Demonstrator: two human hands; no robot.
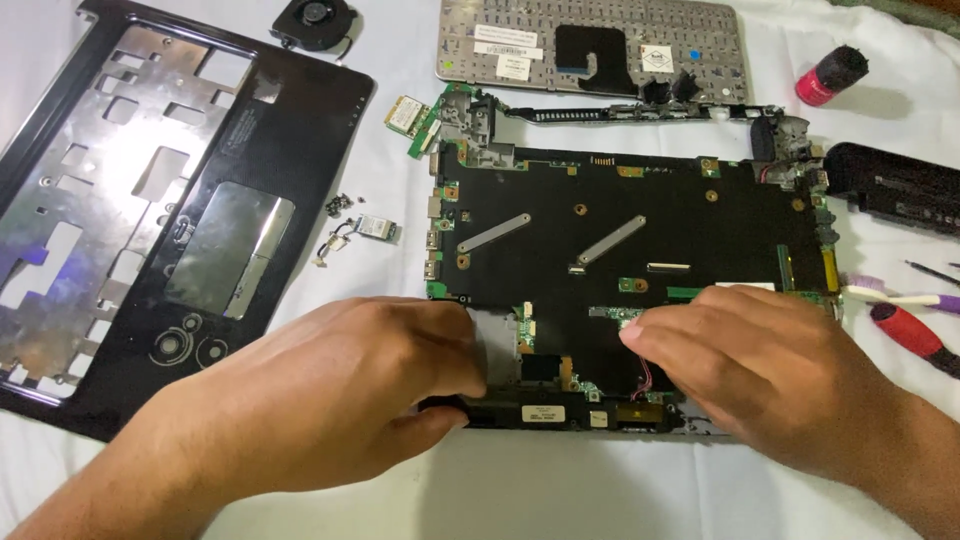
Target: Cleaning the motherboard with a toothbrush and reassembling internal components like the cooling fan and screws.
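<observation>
Two hands worked over a motherboard (620, 240) lying mid-table. Left hand (340, 400), curled nearly closed, gripped the black speaker bar (530, 413) at the board's near edge. Right hand (760, 370), fingers bunched, pinched at a small connector (632, 330); whether it held it was unclear.

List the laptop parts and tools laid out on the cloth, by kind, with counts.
Mainboard: 1
Palm-rest cover: 1
Keyboard: 1
Fan: 1
Small cards: 2
Battery pack: 1
Red-handled tools: 2
Total: 9
</observation>
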